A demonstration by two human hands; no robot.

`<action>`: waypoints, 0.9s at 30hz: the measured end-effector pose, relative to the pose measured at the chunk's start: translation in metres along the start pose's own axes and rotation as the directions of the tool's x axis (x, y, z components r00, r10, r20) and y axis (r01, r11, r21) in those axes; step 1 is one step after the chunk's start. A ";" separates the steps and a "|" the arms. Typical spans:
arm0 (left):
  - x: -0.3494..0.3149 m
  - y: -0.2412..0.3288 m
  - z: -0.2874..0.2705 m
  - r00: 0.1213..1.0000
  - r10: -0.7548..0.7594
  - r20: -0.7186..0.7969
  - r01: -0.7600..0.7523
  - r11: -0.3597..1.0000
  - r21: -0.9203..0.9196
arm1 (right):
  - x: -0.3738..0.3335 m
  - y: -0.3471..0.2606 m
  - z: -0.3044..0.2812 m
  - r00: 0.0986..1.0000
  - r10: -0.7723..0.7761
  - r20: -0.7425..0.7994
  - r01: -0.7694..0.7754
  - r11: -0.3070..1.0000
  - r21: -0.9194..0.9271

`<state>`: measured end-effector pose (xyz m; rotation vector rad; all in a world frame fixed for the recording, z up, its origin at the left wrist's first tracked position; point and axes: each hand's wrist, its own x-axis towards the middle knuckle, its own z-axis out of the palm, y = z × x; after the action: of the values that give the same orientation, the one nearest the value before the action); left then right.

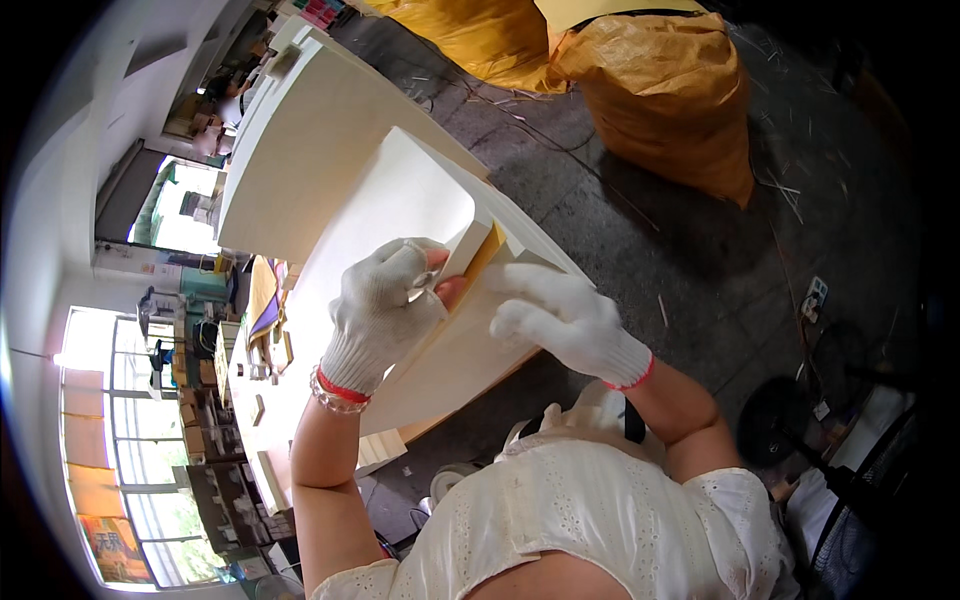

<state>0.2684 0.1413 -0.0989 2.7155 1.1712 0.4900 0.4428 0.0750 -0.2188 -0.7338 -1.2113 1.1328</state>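
Observation:
My left hand (385,295) wears a white knit glove with bare fingertips. It pinches the near edge of a white board (415,190) that has a rounded corner and stands tilted on the table. A yellow-orange strip (483,255) runs along that edge beside my fingertips. My right hand (565,315), also gloved, lies with fingers stretched and thumb apart at the other side of the strip. Whether its fingertips press on the board or only rest there cannot be made out. Beneath both hands is a pale tabletop (470,370).
A large curved pale panel (310,150) stands behind the board. Orange woven sacks (660,100) sit on the littered dark floor at the far right. A black fan (775,420) is at my right. Purple and tan cloth (265,310) lies at the left.

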 end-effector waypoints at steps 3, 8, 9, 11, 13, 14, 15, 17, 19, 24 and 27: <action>-0.005 -0.001 -0.001 0.999 -0.010 -0.051 0.013 0.999 0.053 | 0.006 -0.018 -0.008 0.808 -0.588 -0.041 0.479 0.695 -0.537; -0.020 0.004 0.017 0.953 0.228 -0.200 -0.135 0.909 0.394 | 0.028 -0.032 0.006 0.897 -0.102 0.430 0.434 0.380 -0.817; -0.021 0.006 0.015 0.956 0.214 -0.200 -0.123 0.913 0.389 | 0.032 -0.038 0.005 0.882 -0.140 0.450 0.469 0.348 -0.812; -0.021 0.004 0.013 0.960 0.209 -0.187 -0.116 0.902 0.415 | 0.038 -0.043 0.006 0.857 -0.261 0.444 0.512 0.340 -0.789; -0.024 0.002 0.009 0.966 0.206 -0.154 -0.110 0.872 0.477 | 0.037 -0.049 0.012 0.855 -0.242 0.459 0.512 0.251 -0.822; -0.026 0.000 0.011 0.984 0.138 -0.114 -0.074 0.893 0.443 | 0.037 -0.050 0.014 0.856 -0.228 0.464 0.508 0.204 -0.837; -0.028 0.000 0.010 0.995 0.069 -0.069 -0.034 0.910 0.413 | 0.037 -0.051 0.016 0.855 -0.225 0.467 0.509 0.201 -0.837; -0.034 0.006 -0.006 0.998 -0.040 -0.049 0.053 0.953 0.300 | 0.035 -0.048 0.019 0.876 -0.197 0.441 0.473 0.169 -0.864; -0.036 0.007 -0.047 0.963 -0.215 -0.163 0.264 0.878 0.399 | 0.039 -0.056 0.026 0.894 -0.167 0.417 0.448 0.276 -0.850; -0.113 -0.069 -0.154 0.671 -0.179 -0.719 -0.100 0.940 -0.327 | 0.035 -0.059 0.046 0.905 -0.145 0.401 0.423 0.185 -0.887; -0.174 -0.072 -0.197 0.330 -0.260 -0.907 -0.078 0.950 -0.301 | 0.030 -0.059 0.092 0.862 -0.151 0.484 0.501 0.108 -0.859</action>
<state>0.0377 0.0646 0.0259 1.9097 1.2174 2.2478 0.3693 0.0737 -0.1329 -1.1639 -2.2742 -0.1719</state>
